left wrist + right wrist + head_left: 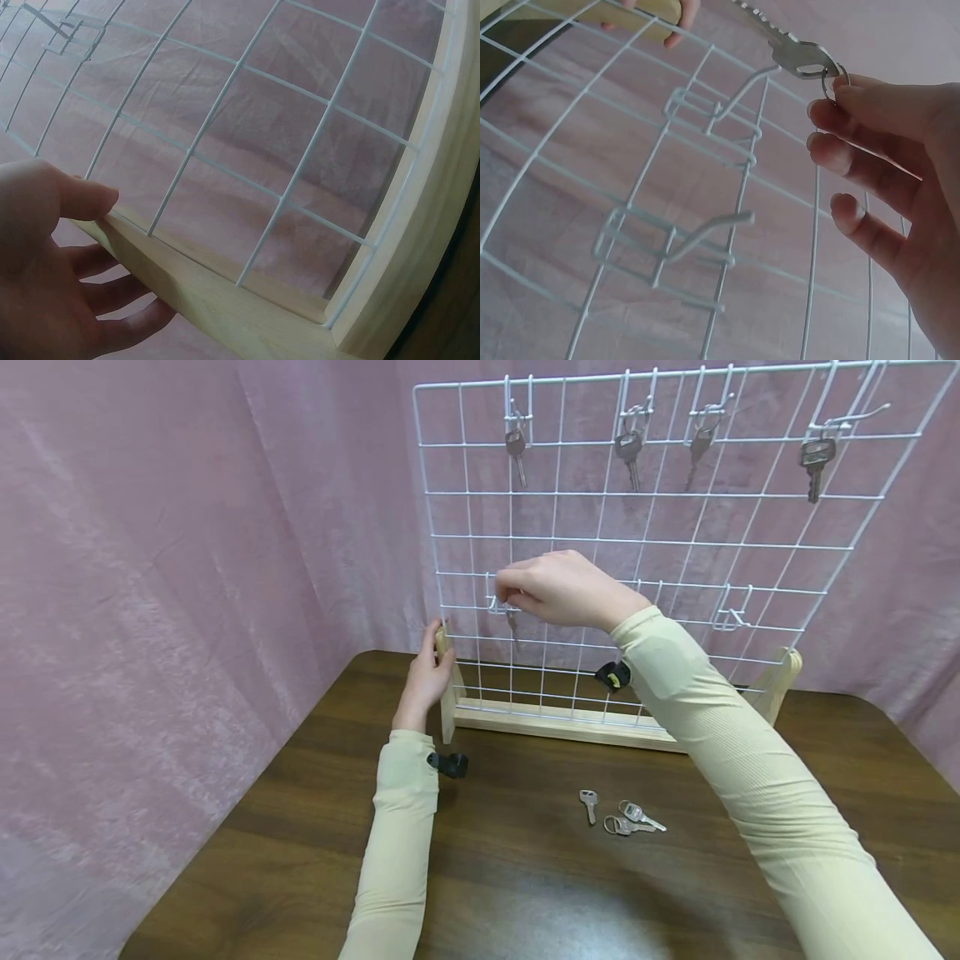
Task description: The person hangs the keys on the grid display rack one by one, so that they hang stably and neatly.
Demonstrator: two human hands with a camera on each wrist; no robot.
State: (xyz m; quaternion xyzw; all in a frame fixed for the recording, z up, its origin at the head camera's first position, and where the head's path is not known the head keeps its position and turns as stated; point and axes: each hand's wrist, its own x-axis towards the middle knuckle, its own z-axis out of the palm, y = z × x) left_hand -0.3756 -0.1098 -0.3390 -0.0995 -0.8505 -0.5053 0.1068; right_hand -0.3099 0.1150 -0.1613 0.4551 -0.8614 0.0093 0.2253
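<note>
My right hand (561, 589) pinches a small metal ring (826, 84) between thumb and index finger, its other fingers loosely bent. From that ring hangs a silver key (799, 54), held close to a white wire hook (742, 94) on the lower left of the white grid panel (577, 539). In the right wrist view the ring looks apart from the hook's tip. My left hand (427, 679) grips the left wooden upright (448, 706) of the panel's stand, the thumb on one face and the fingers around the other side.
Several keys, one of them this key (628, 446), hang from hooks along the panel's top. Another hook (729, 614) sits lower right. A loose key (588, 804) and two ringed keys (636, 814) lie on the brown table (510, 877). Pink curtain (187, 527) surrounds the back.
</note>
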